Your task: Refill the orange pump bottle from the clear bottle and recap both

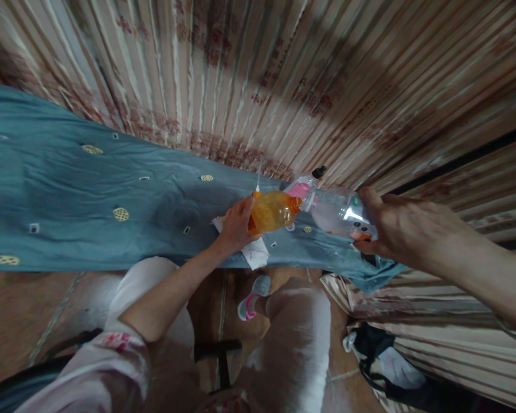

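Observation:
My left hand (238, 225) is closed around an orange plastic bottle (273, 211), which lies tilted with its neck pointing right. My right hand (380, 221) grips the base end of a clear plastic bottle (337, 211), tipped sideways with its neck to the left. The two bottle mouths meet or nearly meet; I cannot tell if they touch. Just behind them stands a clear bottle with a pink label (300, 187) and a black cap (319, 171). A folded white tissue (255, 253) lies under my left hand. Past that hand, a thin white nozzle (258, 182) with an orange base pokes up.
A teal patterned cloth (69, 195) covers the long narrow surface. Striped curtains (223, 80) hang along its far side and to the right. My knees (301, 321) are close to the near edge. A dark bag (374, 344) sits at lower right.

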The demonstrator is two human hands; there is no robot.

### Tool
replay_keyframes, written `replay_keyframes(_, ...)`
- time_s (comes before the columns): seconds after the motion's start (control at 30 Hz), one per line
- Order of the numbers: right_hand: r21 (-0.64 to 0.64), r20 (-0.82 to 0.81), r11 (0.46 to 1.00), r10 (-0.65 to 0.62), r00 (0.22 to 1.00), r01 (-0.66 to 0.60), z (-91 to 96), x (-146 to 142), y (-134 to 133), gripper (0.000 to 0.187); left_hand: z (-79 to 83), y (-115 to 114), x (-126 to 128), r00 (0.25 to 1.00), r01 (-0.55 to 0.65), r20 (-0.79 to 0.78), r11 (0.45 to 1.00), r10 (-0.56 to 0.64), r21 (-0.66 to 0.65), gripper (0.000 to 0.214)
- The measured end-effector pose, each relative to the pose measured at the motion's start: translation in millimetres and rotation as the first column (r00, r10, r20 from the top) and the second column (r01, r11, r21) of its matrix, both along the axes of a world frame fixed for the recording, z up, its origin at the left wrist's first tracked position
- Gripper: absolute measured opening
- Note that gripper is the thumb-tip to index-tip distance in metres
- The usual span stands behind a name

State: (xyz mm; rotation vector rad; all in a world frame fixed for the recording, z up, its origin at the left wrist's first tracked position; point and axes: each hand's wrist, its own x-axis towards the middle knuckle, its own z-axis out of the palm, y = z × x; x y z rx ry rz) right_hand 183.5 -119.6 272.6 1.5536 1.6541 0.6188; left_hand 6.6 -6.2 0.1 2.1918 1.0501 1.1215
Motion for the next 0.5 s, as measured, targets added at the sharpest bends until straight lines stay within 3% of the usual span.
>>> replay_keyframes(0.23,-0.038,0.008,0.997,-0.068,0.998,0.068,1.6,-3.8,1.5,0.045,0.8,0.5,0.8,1.0,-0.001,-0.005,1.0,0.001,-0.006,0.101)
replay_keyframes(0.5,-0.017,0.005,0.999,-0.027,1.0,0.028,0.6,-1.8,1.3,0.047,1.7,-0.4,0.0,1.0,-0.001,-0.006,1.0,0.001,-0.006,0.099)
